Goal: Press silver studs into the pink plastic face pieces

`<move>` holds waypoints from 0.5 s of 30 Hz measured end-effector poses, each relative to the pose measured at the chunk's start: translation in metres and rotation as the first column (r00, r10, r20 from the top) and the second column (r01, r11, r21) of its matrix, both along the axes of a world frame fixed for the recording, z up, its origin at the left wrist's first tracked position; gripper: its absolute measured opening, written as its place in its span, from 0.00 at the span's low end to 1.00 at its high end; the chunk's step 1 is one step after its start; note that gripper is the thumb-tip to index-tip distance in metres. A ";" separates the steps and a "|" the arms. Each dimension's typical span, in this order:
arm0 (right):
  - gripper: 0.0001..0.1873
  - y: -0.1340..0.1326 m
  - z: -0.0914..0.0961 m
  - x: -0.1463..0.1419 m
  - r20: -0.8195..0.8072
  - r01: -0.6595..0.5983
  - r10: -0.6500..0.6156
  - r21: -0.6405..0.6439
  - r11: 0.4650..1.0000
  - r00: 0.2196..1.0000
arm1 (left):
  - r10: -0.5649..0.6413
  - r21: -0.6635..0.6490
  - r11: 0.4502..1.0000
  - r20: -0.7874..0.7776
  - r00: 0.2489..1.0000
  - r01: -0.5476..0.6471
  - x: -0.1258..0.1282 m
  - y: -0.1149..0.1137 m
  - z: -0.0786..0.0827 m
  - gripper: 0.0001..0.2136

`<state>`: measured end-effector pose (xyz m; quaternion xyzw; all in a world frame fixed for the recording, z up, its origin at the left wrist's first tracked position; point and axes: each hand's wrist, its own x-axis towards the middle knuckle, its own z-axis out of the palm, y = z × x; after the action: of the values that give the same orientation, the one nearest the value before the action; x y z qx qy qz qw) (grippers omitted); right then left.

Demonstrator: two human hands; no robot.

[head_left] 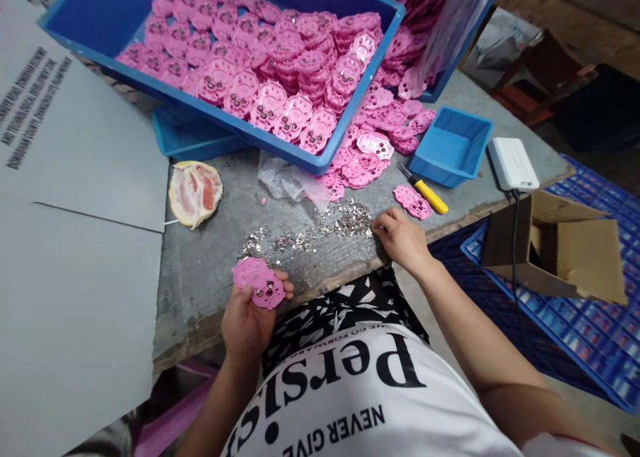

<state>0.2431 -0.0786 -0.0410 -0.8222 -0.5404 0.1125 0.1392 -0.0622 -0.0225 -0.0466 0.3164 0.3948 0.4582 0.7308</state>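
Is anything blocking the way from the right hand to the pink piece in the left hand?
Nothing visible blocks it; just small metal bits lie on the table between the right hand and the pink piece.

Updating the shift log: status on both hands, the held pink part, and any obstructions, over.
Left hand holding pink plate. Right hand at metal bits, grip unclear. Yellow-handled tool near right hand, not blocking.

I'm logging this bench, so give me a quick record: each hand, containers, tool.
Left hand: holds a pink plate with two shiny bits
Right hand: at the small metal pieces; whether it grips one is unclear
Containers: large blue bin of stacked pink plates; small blue tray
Tool: yellow-handled, beside a single pink plate
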 end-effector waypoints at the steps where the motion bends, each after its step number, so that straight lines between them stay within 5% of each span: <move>1: 0.09 0.000 0.001 -0.001 0.008 -0.008 0.008 -0.005 1.000 1.000 | 0.002 0.003 1.000 -0.002 1.000 -0.002 0.000 0.000 0.000 0.19; 15: 0.09 -0.008 -0.006 0.002 -0.061 -0.016 0.022 0.092 0.996 0.998 | -0.003 0.042 0.999 0.012 1.000 0.002 0.001 -0.002 -0.002 0.18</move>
<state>0.2453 -0.0870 -0.0465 -0.8059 -0.5482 0.1145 0.1922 -0.0614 -0.0248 -0.0484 0.3292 0.3803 0.4673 0.7271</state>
